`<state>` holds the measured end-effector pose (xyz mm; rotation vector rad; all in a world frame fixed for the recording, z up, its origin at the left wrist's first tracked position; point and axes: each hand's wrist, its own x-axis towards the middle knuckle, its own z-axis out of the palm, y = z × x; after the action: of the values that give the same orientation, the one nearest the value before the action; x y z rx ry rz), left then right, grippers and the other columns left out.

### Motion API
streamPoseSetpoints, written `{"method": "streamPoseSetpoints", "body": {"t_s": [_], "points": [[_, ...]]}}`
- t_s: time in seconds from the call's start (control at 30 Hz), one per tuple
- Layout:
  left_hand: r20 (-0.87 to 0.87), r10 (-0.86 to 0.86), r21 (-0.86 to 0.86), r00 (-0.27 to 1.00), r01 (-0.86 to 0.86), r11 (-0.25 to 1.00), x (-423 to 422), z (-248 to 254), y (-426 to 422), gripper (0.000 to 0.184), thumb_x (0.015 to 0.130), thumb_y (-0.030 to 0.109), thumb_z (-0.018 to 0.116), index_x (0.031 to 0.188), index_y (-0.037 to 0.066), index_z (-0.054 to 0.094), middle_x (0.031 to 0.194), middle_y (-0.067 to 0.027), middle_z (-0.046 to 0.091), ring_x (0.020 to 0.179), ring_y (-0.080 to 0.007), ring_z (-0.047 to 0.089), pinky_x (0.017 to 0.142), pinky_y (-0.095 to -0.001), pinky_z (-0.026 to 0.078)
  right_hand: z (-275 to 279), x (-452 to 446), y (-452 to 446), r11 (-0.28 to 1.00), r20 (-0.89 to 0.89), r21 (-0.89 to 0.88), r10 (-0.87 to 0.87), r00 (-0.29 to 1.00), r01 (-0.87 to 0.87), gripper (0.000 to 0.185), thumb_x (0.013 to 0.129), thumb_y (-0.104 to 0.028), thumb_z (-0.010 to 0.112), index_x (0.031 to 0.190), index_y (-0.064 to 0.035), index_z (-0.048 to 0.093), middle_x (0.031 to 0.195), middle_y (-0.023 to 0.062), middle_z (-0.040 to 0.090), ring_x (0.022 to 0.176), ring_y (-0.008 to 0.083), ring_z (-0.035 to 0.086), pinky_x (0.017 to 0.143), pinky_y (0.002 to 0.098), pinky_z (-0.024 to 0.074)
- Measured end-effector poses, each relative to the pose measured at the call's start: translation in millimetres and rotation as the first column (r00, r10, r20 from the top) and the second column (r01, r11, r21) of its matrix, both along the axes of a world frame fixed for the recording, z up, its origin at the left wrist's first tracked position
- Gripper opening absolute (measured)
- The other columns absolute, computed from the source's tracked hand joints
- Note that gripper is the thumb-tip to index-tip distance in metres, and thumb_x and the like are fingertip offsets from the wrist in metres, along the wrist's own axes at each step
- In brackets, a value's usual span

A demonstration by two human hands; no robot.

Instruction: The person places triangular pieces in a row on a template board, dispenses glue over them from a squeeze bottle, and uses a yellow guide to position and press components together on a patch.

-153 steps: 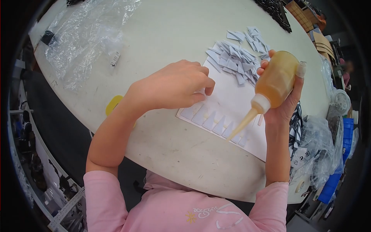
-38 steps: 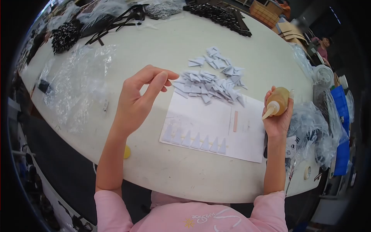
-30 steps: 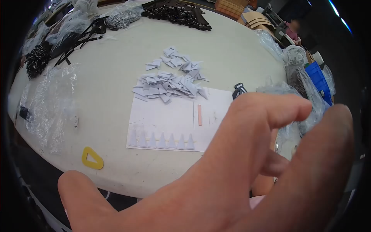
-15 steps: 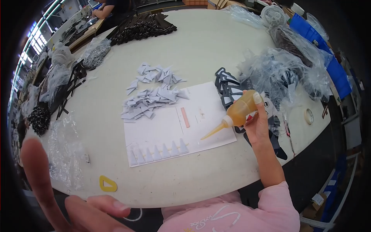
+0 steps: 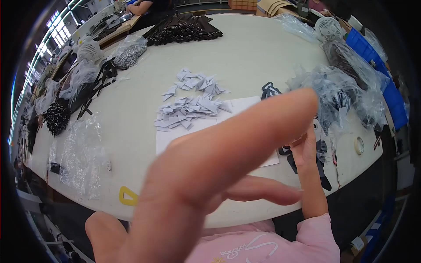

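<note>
My left hand (image 5: 188, 188) is raised close to the camera, blurred and large, with its fingers apart and nothing in them. Its index finger crosses the view and hides much of the white sheet (image 5: 164, 142), including the row of small white pieces. Behind that fingertip, my right hand (image 5: 305, 151) is partly covered; the amber glue bottle it gripped in the earlier frame is hidden now. White folded-looking pieces (image 5: 188, 109) lie heaped at the sheet's far left edge. A yellow cut-out frame (image 5: 127, 202) rests near the table's front edge.
Dark strap pieces (image 5: 186, 33) lie piled at the back. Clear plastic bags (image 5: 324, 87) and a tape roll (image 5: 359, 145) are on the right, beside a blue crate (image 5: 366, 48). Plastic wrap (image 5: 81, 153) lies at left. Another person's arm (image 5: 142, 8) shows at the far left.
My left hand has swung from the lower left across the middle, covering the sheet and the bottle. The whole view has shifted slightly, so the table appears further right.
</note>
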<state>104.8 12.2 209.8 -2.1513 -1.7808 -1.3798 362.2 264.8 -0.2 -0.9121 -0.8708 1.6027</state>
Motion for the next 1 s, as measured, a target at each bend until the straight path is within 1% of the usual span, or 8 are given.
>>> {"method": "streamPoseSetpoints", "body": {"t_s": [0.17, 0.3, 0.43, 0.7, 0.73, 0.83, 0.93, 1.0], "points": [[0.166, 0.257, 0.049, 0.952, -0.269, 0.962, 17, 19, -32, 0.124, 0.076, 0.032, 0.094, 0.166, 0.01, 0.012, 0.169, -0.0178, 0.027, 0.089, -0.0094, 0.058, 0.089, -0.0311, 0.052, 7, -8, -1, 0.998, 0.002, -0.063, -0.002, 1.0, 0.002, 0.06, 0.092, -0.058, 0.075, 0.128, -0.0121, 0.062, 0.105, 0.0041, 0.069, 0.09, 0.0159, 0.072, 0.056, 0.0335, 0.0582], [0.494, 0.498, -0.061, 0.713, -0.543, 0.838, 16, 31, -73, 0.133, 0.074, 0.033, 0.097, 0.17, 0.011, 0.007, 0.173, -0.0181, 0.023, 0.088, -0.0084, 0.057, 0.089, -0.031, 0.052, 1, -3, 0, 0.995, -0.011, -0.094, -0.047, 0.999, 0.045, 0.062, 0.09, -0.059, 0.077, 0.127, -0.0116, 0.061, 0.104, 0.0041, 0.067, 0.088, 0.0161, 0.071, 0.057, 0.0338, 0.0576], [0.527, -0.33, 0.142, 0.783, 0.302, 0.943, -19, 13, -105, 0.102, 0.082, 0.038, 0.09, 0.16, 0.016, 0.028, 0.158, -0.0168, 0.033, 0.099, -0.0193, 0.059, 0.095, -0.0428, 0.048, -11, -2, 7, 0.996, -0.085, -0.076, -0.048, 0.995, 0.041, 0.059, 0.098, -0.054, 0.07, 0.135, -0.0098, 0.058, 0.112, 0.0046, 0.068, 0.092, 0.0148, 0.073, 0.052, 0.0266, 0.0557], [0.621, -0.654, 0.618, 0.432, 0.244, 0.747, 25, 11, -125, 0.028, 0.112, 0.032, 0.052, 0.125, 0.008, 0.056, 0.1, -0.0113, 0.064, 0.088, -0.0252, 0.068, 0.087, -0.0448, 0.053, -13, -3, 8, 0.997, -0.081, 0.003, -0.071, 0.994, 0.071, 0.056, 0.103, -0.051, 0.064, 0.143, -0.0124, 0.062, 0.116, -0.0009, 0.068, 0.091, 0.0086, 0.07, 0.055, 0.0225, 0.0511], [0.596, -0.686, 0.693, 0.417, 0.163, 0.702, 44, 18, -126, 0.026, 0.114, 0.027, 0.046, 0.119, 0.007, 0.06, 0.095, -0.011, 0.067, 0.083, -0.0248, 0.069, 0.082, -0.0442, 0.056, -12, -5, 6, 0.997, -0.068, 0.012, -0.07, 0.995, 0.071, 0.057, 0.102, -0.051, 0.064, 0.143, -0.0126, 0.062, 0.117, -0.001, 0.068, 0.092, 0.0086, 0.07, 0.056, 0.0227, 0.0517], [0.508, -0.809, 0.503, 0.295, 0.661, 0.557, 11, 34, -126, 0.04, 0.113, 0.011, 0.048, 0.149, 0.026, 0.059, 0.126, -0.0165, 0.073, 0.112, -0.029, 0.074, 0.107, -0.0376, 0.053, -20, 7, 16, 0.998, -0.029, 0.026, 0.058, 0.998, -0.057, 0.058, 0.102, -0.053, 0.064, 0.144, -0.0128, 0.062, 0.122, -0.0005, 0.067, 0.097, 0.0089, 0.07, 0.059, 0.0229, 0.0533], [0.5, -0.752, 0.618, 0.429, 0.432, 0.657, 41, 32, -139, 0.038, 0.108, 0.041, 0.058, 0.145, 0.031, 0.062, 0.109, -0.0114, 0.077, 0.1, -0.0264, 0.072, 0.086, -0.0348, 0.051, -29, 17, 23, 0.991, -0.087, 0.031, 0.131, 0.988, -0.128, 0.057, 0.105, -0.046, 0.063, 0.149, -0.0114, 0.056, 0.139, 0.0006, 0.064, 0.115, 0.0115, 0.068, 0.084, 0.0269, 0.0611], [0.382, -0.782, 0.598, 0.492, 0.514, 0.615, 25, 28, -141, 0.04, 0.11, 0.044, 0.054, 0.149, 0.036, 0.057, 0.113, -0.0062, 0.077, 0.104, -0.0224, 0.072, 0.087, -0.0322, 0.052, -28, 17, 19, 0.993, -0.063, 0.037, 0.115, 0.991, -0.113, 0.058, 0.104, -0.046, 0.062, 0.149, -0.0109, 0.056, 0.137, 0.0007, 0.065, 0.112, 0.0115, 0.069, 0.077, 0.025, 0.0615]]}}
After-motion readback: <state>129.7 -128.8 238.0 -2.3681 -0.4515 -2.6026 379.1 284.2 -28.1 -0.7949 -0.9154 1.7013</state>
